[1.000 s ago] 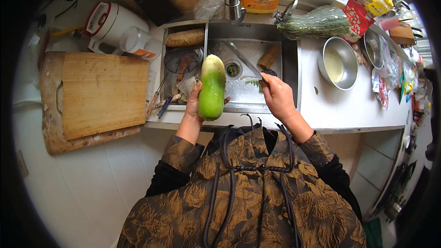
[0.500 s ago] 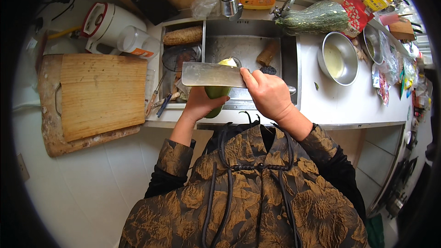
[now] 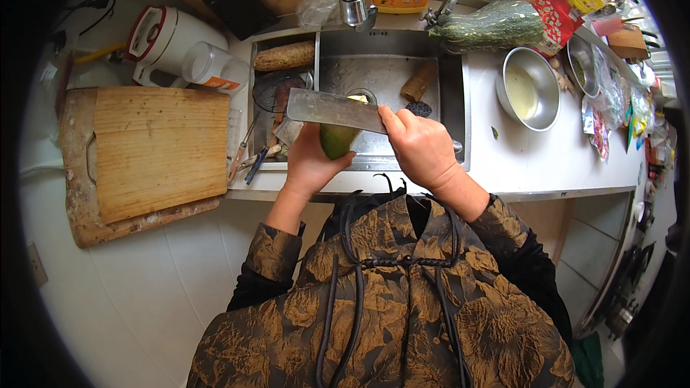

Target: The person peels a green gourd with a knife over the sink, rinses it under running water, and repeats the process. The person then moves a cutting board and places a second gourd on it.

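Over the near edge of the sink, my left hand [image 3: 310,164] wraps round a smooth green oblong vegetable [image 3: 338,142], whose exact kind I cannot tell. Pale flesh shows at its far end. My right hand [image 3: 425,149] grips a cleaver [image 3: 332,110], its broad metal blade pointing left and lying across the vegetable's upper part. The blade hides some of the vegetable and the tips of my left fingers. Both hands are closed, and the cleaver's handle is mostly covered by my right fist.
The steel sink [image 3: 388,65] has a faucet [image 3: 351,0] above it and a brown chunk inside. Stacked cutting boards [image 3: 162,151] lie left. A metal bowl [image 3: 528,93] and a large green squash [image 3: 492,26] sit right. Knives [image 3: 256,164] lie beside the sink's left compartment.
The green vegetable has tipped and sits less far down in my left hand. The cleaver now slants more, its right end lower, and my left hand has shifted slightly.
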`<state>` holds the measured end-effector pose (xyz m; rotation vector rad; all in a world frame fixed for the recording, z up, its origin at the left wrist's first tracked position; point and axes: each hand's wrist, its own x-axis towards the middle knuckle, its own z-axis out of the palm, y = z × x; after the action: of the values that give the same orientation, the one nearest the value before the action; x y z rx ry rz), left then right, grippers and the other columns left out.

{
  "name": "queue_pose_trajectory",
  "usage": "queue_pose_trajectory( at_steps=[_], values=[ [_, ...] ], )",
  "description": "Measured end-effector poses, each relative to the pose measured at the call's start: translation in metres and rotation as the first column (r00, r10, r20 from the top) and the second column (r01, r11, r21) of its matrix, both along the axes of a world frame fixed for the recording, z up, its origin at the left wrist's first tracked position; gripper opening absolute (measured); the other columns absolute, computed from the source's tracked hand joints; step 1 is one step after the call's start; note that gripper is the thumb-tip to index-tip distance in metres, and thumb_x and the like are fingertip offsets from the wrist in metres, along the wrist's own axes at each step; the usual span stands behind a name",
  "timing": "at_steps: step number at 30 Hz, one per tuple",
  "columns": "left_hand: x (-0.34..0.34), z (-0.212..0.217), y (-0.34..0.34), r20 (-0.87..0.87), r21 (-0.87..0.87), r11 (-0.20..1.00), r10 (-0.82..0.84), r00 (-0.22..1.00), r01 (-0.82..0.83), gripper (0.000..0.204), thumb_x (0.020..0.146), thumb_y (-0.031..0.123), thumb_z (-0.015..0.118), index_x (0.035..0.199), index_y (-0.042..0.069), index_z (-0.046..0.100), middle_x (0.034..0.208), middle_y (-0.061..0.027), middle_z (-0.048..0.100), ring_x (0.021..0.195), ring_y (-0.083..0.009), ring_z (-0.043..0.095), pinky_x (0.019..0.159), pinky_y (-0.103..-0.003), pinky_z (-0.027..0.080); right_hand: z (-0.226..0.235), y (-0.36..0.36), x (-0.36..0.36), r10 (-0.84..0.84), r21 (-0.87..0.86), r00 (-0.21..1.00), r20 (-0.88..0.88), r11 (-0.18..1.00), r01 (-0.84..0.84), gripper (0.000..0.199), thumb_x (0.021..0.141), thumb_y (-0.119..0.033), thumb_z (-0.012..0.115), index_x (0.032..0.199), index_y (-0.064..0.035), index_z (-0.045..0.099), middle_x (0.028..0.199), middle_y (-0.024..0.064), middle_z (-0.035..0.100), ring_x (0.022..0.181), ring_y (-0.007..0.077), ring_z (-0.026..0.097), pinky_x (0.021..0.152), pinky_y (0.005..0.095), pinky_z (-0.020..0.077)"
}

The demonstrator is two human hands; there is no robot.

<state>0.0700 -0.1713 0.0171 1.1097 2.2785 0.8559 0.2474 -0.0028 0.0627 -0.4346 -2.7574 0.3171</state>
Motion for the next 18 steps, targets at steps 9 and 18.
queue_pose_trajectory(
  at_steps=[9, 18],
  values=[
    [0.015, -0.001, -0.010, -0.049, 0.237, 0.968, 0.094, 0.994, -0.080, 0.088, 0.071, 0.028, 0.092, 0.145, 0.008, 0.048, 0.128, -0.0196, 0.068, 0.115, -0.0400, 0.069, 0.098, -0.046, 0.056, -0.054, 0.022, 0.025, -0.140, -0.140, 0.963, 0.229, 0.975, 0.175, 0.017, 0.091, -0.007, 0.061, 0.107, -0.0053, 0.066, 0.087, 0.0156, 0.071, 0.076, 0.0364, 0.073, 0.066, 0.0468, 0.0589],
    [0.000, 0.011, -0.007, -0.124, 0.149, 0.984, 0.116, 0.986, -0.097, 0.092, 0.071, 0.025, 0.093, 0.148, 0.005, 0.047, 0.136, -0.0190, 0.063, 0.124, -0.0369, 0.065, 0.105, -0.045, 0.053, -0.080, 0.013, 0.035, -0.324, -0.353, 0.938, 0.125, 0.869, 0.347, 0.020, 0.102, -0.018, 0.063, 0.117, -0.0088, 0.072, 0.104, 0.0178, 0.075, 0.096, 0.0396, 0.072, 0.083, 0.0482, 0.0584]
  ],
)
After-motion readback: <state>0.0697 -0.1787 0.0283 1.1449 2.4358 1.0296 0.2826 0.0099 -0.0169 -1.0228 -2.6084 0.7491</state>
